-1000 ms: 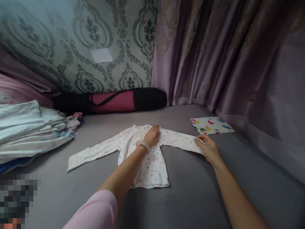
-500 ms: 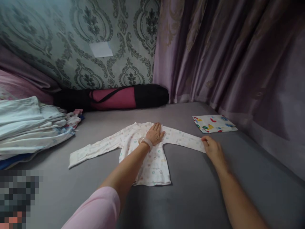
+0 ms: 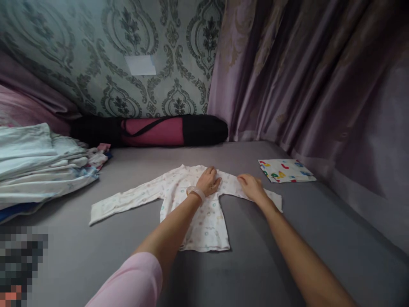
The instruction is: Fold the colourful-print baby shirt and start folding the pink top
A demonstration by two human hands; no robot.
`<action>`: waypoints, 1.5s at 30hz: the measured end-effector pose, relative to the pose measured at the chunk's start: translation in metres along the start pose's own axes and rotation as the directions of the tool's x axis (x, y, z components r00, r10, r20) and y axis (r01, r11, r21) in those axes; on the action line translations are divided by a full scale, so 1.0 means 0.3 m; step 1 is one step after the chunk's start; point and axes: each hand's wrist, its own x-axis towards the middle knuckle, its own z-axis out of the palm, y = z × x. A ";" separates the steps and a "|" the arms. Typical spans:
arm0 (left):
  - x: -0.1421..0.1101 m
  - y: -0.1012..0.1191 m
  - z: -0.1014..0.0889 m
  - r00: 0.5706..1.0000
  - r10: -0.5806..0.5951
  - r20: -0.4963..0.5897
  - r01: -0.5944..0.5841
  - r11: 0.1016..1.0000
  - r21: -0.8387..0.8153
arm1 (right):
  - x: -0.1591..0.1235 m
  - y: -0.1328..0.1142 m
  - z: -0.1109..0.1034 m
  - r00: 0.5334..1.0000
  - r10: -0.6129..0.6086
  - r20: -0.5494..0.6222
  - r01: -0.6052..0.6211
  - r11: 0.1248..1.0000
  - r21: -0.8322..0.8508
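Note:
A small white long-sleeved baby shirt [image 3: 204,217] with a faint print lies spread flat on a grey bed sheet [image 3: 255,264], both sleeves stretched out sideways. My left hand [image 3: 209,181], with a pale bangle at the wrist, rests flat on the shirt's chest near the collar, fingers together and extended. My right hand [image 3: 252,186] lies palm down on the shirt's right sleeve close to the shoulder, fingers stretched out. Neither hand grips the cloth.
A folded white cloth with coloured shapes [image 3: 286,170] lies at the right. A pile of folded clothes [image 3: 41,166] sits at the left. A rolled pink and black mat bag [image 3: 153,131] lies against the patterned wall. Mauve curtains [image 3: 319,85] hang along the right.
My right hand let go of the sleeve's cuff end and slid left along the sleeve toward the shoulder. My left hand stayed on the chest.

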 end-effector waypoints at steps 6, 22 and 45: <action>0.005 -0.017 0.019 1.000 0.004 -0.011 -0.004 1.000 -0.012 | 0.222 -0.160 0.101 0.999 -0.036 0.035 0.033 0.997 0.073; 0.002 0.004 0.018 1.000 -0.006 0.012 0.005 0.997 0.081 | 0.126 -0.260 0.167 0.980 0.060 -0.190 -0.076 0.994 -0.078; -0.003 -0.009 0.023 0.999 0.001 0.032 -0.003 0.997 0.071 | -0.175 0.145 0.072 0.979 0.202 0.040 -0.179 0.930 -0.321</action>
